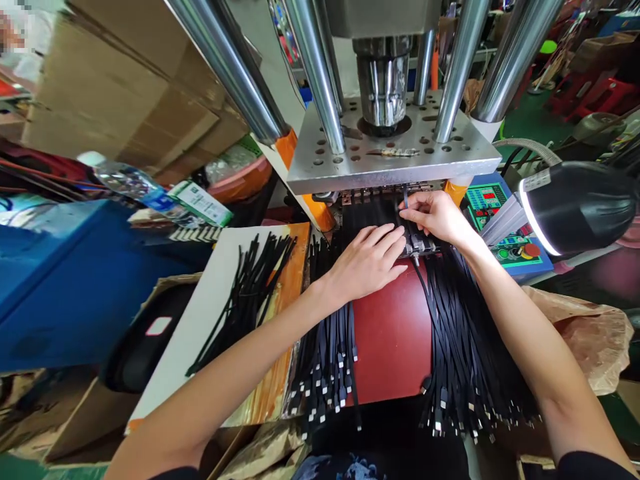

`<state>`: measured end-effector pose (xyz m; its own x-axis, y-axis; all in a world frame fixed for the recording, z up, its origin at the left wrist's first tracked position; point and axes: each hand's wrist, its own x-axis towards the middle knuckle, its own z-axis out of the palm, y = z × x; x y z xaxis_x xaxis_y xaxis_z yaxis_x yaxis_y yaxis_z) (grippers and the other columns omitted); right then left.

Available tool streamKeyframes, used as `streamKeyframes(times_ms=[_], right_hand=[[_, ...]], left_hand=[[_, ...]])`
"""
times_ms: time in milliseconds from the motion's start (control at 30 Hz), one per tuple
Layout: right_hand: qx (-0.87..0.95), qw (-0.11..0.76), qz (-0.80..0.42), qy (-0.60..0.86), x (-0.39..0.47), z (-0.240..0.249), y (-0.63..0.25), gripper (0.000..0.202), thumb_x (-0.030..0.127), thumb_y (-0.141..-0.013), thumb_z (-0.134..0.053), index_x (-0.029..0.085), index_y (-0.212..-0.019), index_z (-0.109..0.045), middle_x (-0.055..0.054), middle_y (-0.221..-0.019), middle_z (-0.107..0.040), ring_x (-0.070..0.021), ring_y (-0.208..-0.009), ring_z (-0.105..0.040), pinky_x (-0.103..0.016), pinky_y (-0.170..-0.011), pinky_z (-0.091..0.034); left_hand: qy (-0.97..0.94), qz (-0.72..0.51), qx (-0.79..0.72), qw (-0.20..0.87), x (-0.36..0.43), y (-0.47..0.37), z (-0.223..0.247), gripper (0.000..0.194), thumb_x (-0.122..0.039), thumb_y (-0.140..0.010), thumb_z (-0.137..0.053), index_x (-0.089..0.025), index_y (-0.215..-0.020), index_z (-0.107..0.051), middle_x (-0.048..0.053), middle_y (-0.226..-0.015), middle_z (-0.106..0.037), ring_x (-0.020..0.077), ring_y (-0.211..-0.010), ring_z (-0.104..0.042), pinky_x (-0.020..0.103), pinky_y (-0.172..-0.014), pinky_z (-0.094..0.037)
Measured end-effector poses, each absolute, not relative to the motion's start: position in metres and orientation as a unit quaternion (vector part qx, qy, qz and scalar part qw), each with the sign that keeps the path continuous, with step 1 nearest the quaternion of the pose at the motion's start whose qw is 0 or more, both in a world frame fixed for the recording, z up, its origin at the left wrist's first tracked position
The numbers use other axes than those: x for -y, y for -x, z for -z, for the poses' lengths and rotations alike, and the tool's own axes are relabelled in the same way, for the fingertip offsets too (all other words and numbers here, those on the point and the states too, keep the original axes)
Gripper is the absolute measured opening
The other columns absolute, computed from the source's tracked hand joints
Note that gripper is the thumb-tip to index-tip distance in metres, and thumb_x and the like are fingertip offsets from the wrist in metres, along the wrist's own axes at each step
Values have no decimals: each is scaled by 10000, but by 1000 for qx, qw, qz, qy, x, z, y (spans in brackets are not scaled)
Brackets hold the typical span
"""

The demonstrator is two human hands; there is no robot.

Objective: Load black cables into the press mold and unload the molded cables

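Under the steel plate (395, 170) of a press, a row of black cables lies in a dark fixture (420, 248). My right hand (431, 215) pinches the end of a black cable at the fixture's right part. My left hand (373, 257) lies palm down over the cables just left of it, its fingers spread. One bunch of black cables with metal connectors (330, 360) hangs left of a red board (393, 333). Another bunch (463, 340) hangs to the right of the board.
More black cables (245, 293) lie on a white board (195, 320) at the left. A black lamp (580, 207) and a control panel (515, 250) stand at the right. A water bottle (130, 183) and a blue box (90, 280) are at the far left.
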<state>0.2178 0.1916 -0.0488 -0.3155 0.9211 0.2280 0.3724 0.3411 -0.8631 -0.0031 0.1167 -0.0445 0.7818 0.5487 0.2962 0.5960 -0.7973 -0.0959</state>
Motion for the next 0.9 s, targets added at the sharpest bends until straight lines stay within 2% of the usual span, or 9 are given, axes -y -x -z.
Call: streamKeyframes(times_ms=[100, 200, 300, 400, 467, 633, 733, 800, 900], right_hand=[[712, 389, -387, 438, -195, 51, -217, 368, 500, -849, -793, 151, -928, -707, -28, -735, -686, -112, -518, -547, -223, -424, -418], [697, 400, -346, 484, -193, 50, -215, 382, 493, -877, -773, 135, -1001, -720, -32, -752, -694, -124, -524, -569, -237, -453, -461], [722, 399, -239, 513, -174, 46, -218, 355, 343, -971, -655, 130, -1246, -722, -83, -957, -727, -177, -713, -660, -287, -633, -565], [805, 305, -97, 499, -143, 41, -226, 410, 132, -987, -477, 147, -1270, -774, -135, -1069, -676, -239, -952, -666, -359, -877, -569], [837, 219, -42, 500, -130, 38, -227, 482, 76, -980, -417, 151, -1284, -783, -151, -1067, -647, -261, -987, -656, -380, -916, -550], [819, 74, 26, 569, -150, 31, -211, 518, 128, -1041, -382, 193, -1475, -658, -178, -1147, -655, -300, -993, -702, -382, -840, -550], [806, 36, 48, 589, -175, 26, -198, 525, 171, -1068, -373, 202, -1560, -554, -222, -1285, -651, -325, -1057, -714, -389, -843, -554], [804, 37, 50, 591, -190, 26, -193, 518, 171, -1073, -359, 166, -1560, -535, -242, -1342, -650, -332, -1111, -704, -398, -886, -548], [805, 42, 38, 590, -212, 24, -187, 458, 150, -1066, -352, 101, -1427, -631, -234, -1310, -699, -328, -1159, -682, -399, -956, -524]], left_hand=[[932, 118, 330, 89, -109, -4, 46, 539, -428, -1049, -584, -131, -1499, -577, 201, -1563, -575, 375, -1486, -491, 564, -1234, -403], [923, 111, 357, 91, -102, -9, 48, 524, -412, -1062, -553, -153, -1518, -569, 197, -1594, -545, 362, -1510, -469, 553, -1269, -357], [912, 102, 384, 99, -95, -15, 50, 552, -409, -1066, -536, -129, -1542, -544, 222, -1634, -491, 377, -1533, -443, 567, -1276, -337], [909, 91, 396, 91, -90, -20, 48, 625, -466, -1061, -529, -92, -1562, -514, 248, -1671, -427, 396, -1565, -395, 588, -1281, -318], [909, 88, 401, 77, -93, -23, 45, 679, -513, -1060, -509, -65, -1571, -497, 254, -1684, -399, 398, -1578, -372, 590, -1287, -308], [894, 99, 437, 30, -127, -26, 36, 649, -458, -1092, -421, -29, -1576, -466, 240, -1676, -420, 364, -1586, -367, 587, -1286, -309], [885, 100, 454, 10, -156, -27, 35, 607, -391, -1094, -410, -34, -1584, -445, 240, -1677, -419, 354, -1583, -374, 620, -1290, -274], [882, 107, 458, 7, -174, -28, 36, 568, -350, -1093, -406, -35, -1561, -468, 243, -1665, -438, 350, -1572, -393, 627, -1291, -259], [873, 133, 468, 18, -201, -34, 36, 480, -302, -1072, -442, -8, -1421, -592, 278, -1549, -566, 371, -1491, -496, 599, -1264, -313]])
